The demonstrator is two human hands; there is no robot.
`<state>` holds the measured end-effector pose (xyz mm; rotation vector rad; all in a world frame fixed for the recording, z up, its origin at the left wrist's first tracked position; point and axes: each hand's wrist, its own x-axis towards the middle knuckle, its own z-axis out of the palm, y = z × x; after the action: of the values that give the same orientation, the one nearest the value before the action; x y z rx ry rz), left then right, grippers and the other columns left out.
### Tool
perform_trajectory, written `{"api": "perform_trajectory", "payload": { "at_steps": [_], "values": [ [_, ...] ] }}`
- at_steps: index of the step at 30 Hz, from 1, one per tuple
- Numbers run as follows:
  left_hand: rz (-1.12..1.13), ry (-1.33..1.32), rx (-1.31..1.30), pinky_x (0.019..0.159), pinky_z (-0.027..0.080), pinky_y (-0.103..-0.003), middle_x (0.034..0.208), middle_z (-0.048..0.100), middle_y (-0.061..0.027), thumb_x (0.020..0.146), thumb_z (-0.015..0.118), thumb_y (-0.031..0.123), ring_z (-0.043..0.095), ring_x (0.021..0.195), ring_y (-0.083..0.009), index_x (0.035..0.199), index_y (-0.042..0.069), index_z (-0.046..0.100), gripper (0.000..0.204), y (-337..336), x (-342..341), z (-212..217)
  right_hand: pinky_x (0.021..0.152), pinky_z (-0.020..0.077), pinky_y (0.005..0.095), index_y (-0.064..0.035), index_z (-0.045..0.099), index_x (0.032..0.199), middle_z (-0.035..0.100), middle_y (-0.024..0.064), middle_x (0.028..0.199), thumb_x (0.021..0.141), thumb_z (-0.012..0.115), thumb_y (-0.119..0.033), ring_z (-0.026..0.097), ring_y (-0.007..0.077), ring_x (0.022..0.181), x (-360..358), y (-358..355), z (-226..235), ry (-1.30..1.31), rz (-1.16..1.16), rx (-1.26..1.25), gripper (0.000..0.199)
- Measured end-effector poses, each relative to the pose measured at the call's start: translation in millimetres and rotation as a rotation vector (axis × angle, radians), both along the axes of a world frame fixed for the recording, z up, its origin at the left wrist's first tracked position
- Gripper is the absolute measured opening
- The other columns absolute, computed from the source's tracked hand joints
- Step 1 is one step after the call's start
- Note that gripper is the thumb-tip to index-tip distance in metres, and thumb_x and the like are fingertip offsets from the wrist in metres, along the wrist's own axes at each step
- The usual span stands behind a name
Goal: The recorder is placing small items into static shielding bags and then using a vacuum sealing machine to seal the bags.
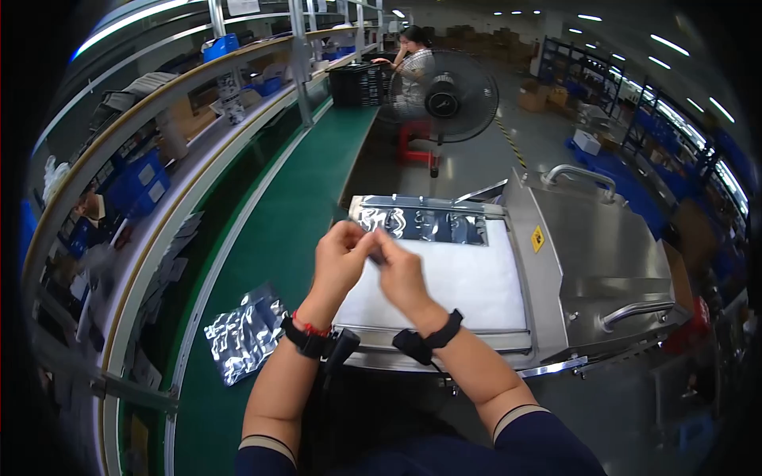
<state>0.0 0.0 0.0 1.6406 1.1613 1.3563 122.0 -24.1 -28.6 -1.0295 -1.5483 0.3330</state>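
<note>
My left hand (340, 255) and my right hand (403, 276) meet above the near left of a white bed (444, 289). Both have their fingers closed in a pinch. Between them shows a small dark thing (378, 257), too blurred to name. Beyond the hands, a row of shiny silver-grey bags (425, 225) lies along the bed's far edge. The bed joins a stainless steel machine (611, 262) with bar handles on its cover. Left of my left forearm, a loose pile of similar silvery bags (244, 335) rests on the green bench top (274, 214).
A black-framed floor fan (444, 99) stands past the bed. Farther back, a person (414, 67) is beside stacked black crates (357, 83). Along the left runs a metal-framed rack (300, 63) with blue bins (147, 182); another person (99, 214) is partly visible behind it.
</note>
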Motion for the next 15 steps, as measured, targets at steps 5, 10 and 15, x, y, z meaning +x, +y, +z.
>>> {"api": "perform_trajectory", "payload": {
  "at_steps": [5,10,15],
  "values": [
    [-0.136,0.332,0.163,0.071,0.049,-0.031,0.084,0.067,-0.011,0.076,0.071,0.018,0.063,0.082,-0.0192,0.089,-0.001,0.064,0.024,46,61,2,0.079,0.0488,0.0346,0.0009,0.062,0.109,0.066,0.0202,0.096,0.081,0.052,0.003,0.065,0.029,0.089,136,40,-13,0.119,-0.349,-0.135,0.03],
    [-0.182,0.709,0.146,0.074,0.051,-0.037,0.085,0.067,-0.0168,0.074,0.071,0.019,0.064,0.084,-0.0314,0.086,0.002,0.067,0.022,100,80,-18,0.072,0.0477,0.0293,0.0043,0.062,0.11,0.068,0.014,0.091,0.082,0.053,0.004,0.064,0.0188,0.08,214,66,-40,0.139,-0.651,-0.207,0.029],
    [-0.223,1.045,0.135,0.074,0.05,-0.039,0.088,0.066,-0.0167,0.073,0.07,0.016,0.063,0.084,-0.033,0.087,0.003,0.067,0.02,140,101,-35,0.076,0.0488,0.0356,0.0011,0.063,0.108,0.066,0.02,0.098,0.078,0.052,0.006,0.065,0.0317,0.088,231,71,-60,-0.068,-0.812,-0.134,0.033]
  ]
}}
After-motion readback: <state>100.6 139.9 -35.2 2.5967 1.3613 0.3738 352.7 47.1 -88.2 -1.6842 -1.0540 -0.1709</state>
